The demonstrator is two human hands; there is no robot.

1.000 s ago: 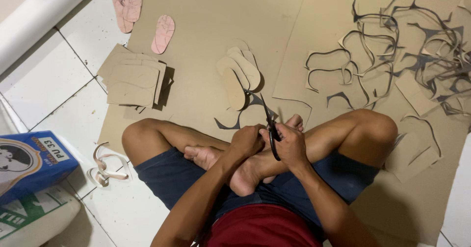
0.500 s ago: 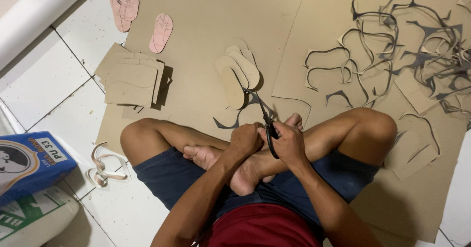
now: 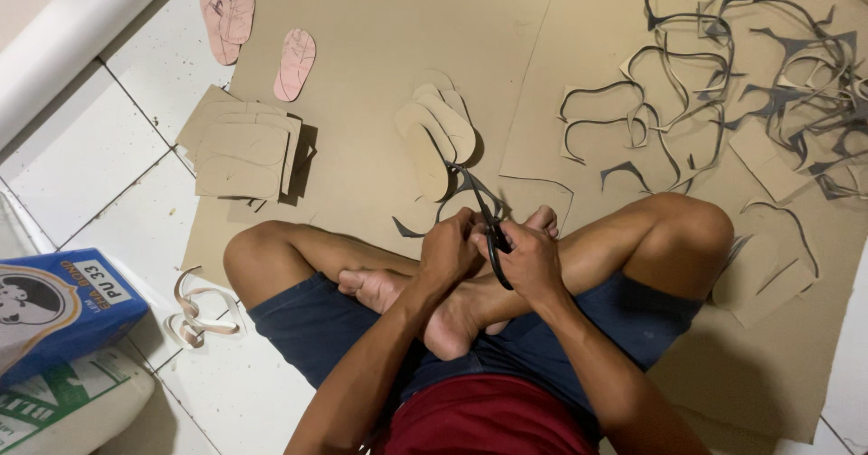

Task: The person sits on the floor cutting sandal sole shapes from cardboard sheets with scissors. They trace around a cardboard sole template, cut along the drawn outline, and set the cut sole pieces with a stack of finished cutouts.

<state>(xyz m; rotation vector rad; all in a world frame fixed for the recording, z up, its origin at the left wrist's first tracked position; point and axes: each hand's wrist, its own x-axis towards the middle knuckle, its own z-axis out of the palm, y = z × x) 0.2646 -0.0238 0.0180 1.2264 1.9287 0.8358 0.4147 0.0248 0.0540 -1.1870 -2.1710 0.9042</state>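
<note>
Two hands meet right over the crossed bare feet of a person sitting on the floor. The right hand (image 3: 533,260) is clenched through the handles of a pair of black-handled scissors (image 3: 488,224), blades pointing up and away from the body. The left hand (image 3: 449,251) is closed too, pinching the near end of a tan, sole-shaped cardboard cutout (image 3: 427,161) that the blades seem to meet, though the exact contact is hard to make out.

That cutout sits at the front of a little fanned stack of matching tan sole shapes (image 3: 448,120), all lying on a big sheet of brown cardboard (image 3: 380,39) spread over the white tiled floor (image 3: 81,156). Left of that is a pile of roughly rectangular cardboard pieces (image 3: 242,152), and further up, three pink sole-shaped templates (image 3: 297,63) lie partly on the tiles.

Off to the upper right there's a messy tangle of thin curly cardboard offcuts (image 3: 723,84). A couple of pale looped strips (image 3: 199,315) lie on the tiles just beside the left knee, and a blue cardboard box (image 3: 54,315) sits at the left edge on top of a white sack (image 3: 72,410).
</note>
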